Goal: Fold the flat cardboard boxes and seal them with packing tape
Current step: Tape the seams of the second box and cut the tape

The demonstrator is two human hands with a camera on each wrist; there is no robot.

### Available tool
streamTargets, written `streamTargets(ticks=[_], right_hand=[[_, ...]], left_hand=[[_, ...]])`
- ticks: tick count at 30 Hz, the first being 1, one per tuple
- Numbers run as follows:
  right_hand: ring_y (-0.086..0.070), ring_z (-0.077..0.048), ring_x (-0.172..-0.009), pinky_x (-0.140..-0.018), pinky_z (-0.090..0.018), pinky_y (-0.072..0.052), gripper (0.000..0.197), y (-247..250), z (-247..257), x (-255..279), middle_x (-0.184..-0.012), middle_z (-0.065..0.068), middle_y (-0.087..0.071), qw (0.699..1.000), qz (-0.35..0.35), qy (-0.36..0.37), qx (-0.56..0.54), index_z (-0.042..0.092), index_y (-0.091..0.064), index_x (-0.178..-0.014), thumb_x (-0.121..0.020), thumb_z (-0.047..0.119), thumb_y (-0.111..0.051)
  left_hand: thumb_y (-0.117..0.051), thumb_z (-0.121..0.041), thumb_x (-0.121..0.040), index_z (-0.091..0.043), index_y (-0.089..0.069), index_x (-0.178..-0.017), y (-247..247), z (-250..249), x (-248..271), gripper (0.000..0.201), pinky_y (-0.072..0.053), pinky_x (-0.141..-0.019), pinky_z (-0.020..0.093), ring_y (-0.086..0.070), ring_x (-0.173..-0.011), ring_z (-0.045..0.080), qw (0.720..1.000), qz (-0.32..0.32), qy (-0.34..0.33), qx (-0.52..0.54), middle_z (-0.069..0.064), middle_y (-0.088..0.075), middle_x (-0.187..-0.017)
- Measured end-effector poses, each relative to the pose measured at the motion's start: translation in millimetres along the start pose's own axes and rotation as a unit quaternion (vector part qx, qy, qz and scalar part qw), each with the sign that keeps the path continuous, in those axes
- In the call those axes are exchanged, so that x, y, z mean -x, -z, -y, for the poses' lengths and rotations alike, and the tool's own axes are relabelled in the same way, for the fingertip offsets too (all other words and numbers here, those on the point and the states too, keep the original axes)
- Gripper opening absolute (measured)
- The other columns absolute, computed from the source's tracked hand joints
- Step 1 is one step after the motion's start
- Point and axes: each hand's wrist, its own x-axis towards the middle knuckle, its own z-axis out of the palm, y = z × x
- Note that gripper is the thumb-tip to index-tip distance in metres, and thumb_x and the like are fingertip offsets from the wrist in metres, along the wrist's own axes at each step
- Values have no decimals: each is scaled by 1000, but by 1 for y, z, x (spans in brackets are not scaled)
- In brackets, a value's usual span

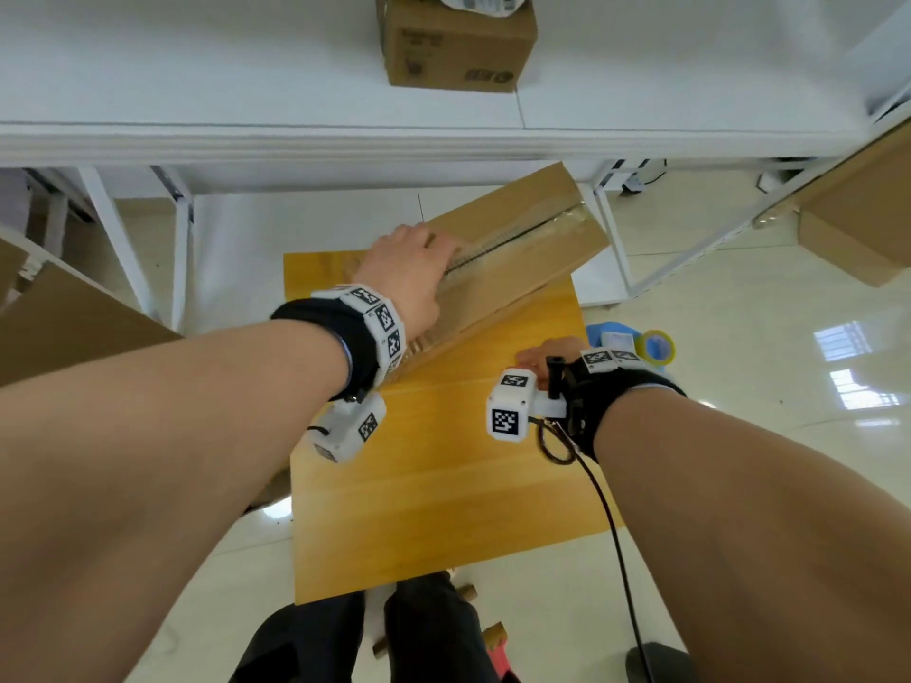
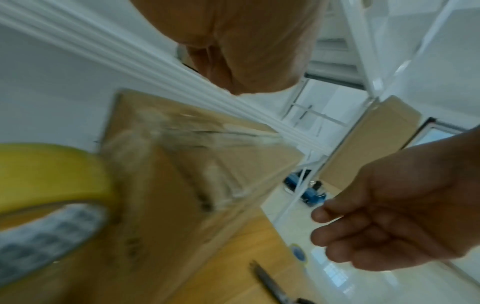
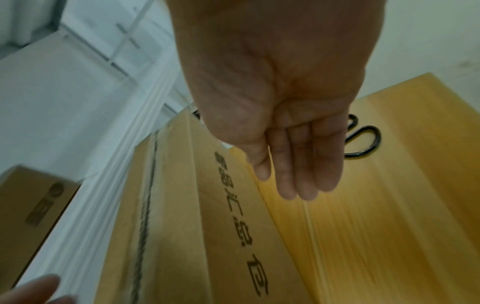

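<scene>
A brown cardboard box [image 1: 512, 248] with clear tape along its top seam stands tilted on the yellow wooden table [image 1: 443, 510]. My left hand [image 1: 409, 268] is at the box's near-left end, fingers curled over the top edge by the seam. My right hand [image 1: 542, 359] hovers over the table's right side, fingers straight and holding nothing [image 3: 298, 164]. It is apart from the box [image 3: 207, 205], which shows black printed characters on its side. A roll of packing tape [image 1: 654, 347] sits just beyond the right hand on something blue. In the left wrist view the right hand [image 2: 389, 216] looks relaxed and bare.
Black-handled scissors [image 3: 363, 142] lie on the table behind my right hand. A white table [image 1: 246, 91] runs across the back with a sealed cardboard box [image 1: 458, 46] on it. More cardboard [image 1: 862, 224] leans at the right and at the left [image 1: 74, 327].
</scene>
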Motion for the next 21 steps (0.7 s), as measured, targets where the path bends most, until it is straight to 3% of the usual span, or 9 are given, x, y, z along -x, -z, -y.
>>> streamTargets(ticks=[3, 5, 7, 10, 12, 13, 15, 18, 21], right_hand=[[-63, -27, -99, -76, -32, -46, 34, 6, -34, -9, -101, -2, -63, 990, 17, 25, 136, 18, -59, -127, -97, 34, -55], [-61, -21, -96, -69, -24, -54, 41, 3, -55, -13, -127, -10, -59, 998, 62, 5, 31, 13, -51, -138, -101, 28, -48], [-54, -14, -81, -47, -18, -51, 45, -5, -81, -33, -141, -16, -49, 986, 75, -28, -143, 9, -42, -145, -103, 26, -41], [-57, -23, -76, -61, -25, -43, 13, -16, -116, -56, -90, -4, -59, 992, 11, -82, -95, 27, -61, -104, -98, 34, -52], [-57, -26, -78, -57, -23, -35, 27, -23, -131, -68, -72, 5, -45, 999, 17, -45, -4, 31, -42, -76, -101, 31, -51], [-56, -26, -81, -55, -21, -34, 29, -29, -138, -79, -73, 7, -43, 999, 25, -31, 19, 34, -38, -76, -103, 31, -49], [-63, -19, -88, -63, -21, -47, 15, -37, -148, -95, -93, -1, -51, 999, -4, -28, -26, 27, -55, -108, -107, 27, -40], [-58, -18, -117, -88, -28, -40, 40, -46, -164, -121, -131, -14, -52, 998, -17, -51, -14, 8, -44, -141, -107, 29, -39], [-56, -26, -119, -83, -28, -40, 39, -46, -162, -137, -135, -14, -56, 999, -11, -12, 37, 6, -49, -139, -104, 24, -46]], left_hand=[[-49, -1, -84, -26, -55, -123, -15, -47, -10, 46, -53, -84, 33, -60, -97, 15, 989, 115, -33, 85, -6, -63, -112], [-46, 0, -85, -22, -60, -117, -35, -71, -18, 41, -52, -84, 31, -61, -99, 17, 979, 165, -40, 109, -5, -64, -109], [-45, 0, -86, -19, -62, -114, -61, -84, -25, 38, -50, -83, 28, -60, -101, 19, 975, 185, -35, 116, -2, -64, -110], [-45, -2, -87, -20, -64, -99, -111, -85, -32, 28, -53, -86, 33, -62, -97, 21, 970, 212, -7, 120, -1, -66, -105], [-46, -2, -84, -27, -61, -87, -144, -82, -36, 29, -54, -85, 38, -63, -94, 22, 964, 231, 19, 133, 0, -68, -100], [-46, -2, -83, -29, -61, -86, -158, -81, -38, 30, -54, -86, 39, -64, -93, 23, 962, 234, 27, 137, 0, -68, -100], [-48, -2, -83, -28, -63, -87, -178, -82, -45, 31, -53, -87, 39, -64, -95, 23, 962, 232, 36, 139, 0, -69, -101], [-48, -4, -84, -27, -66, -93, -202, -82, -58, 31, -52, -89, 38, -63, -97, 22, 964, 222, 41, 140, -1, -69, -102], [-47, -3, -83, -27, -67, -94, -224, -79, -68, 33, -53, -88, 38, -63, -96, 21, 965, 222, 46, 136, -3, -69, -100]])
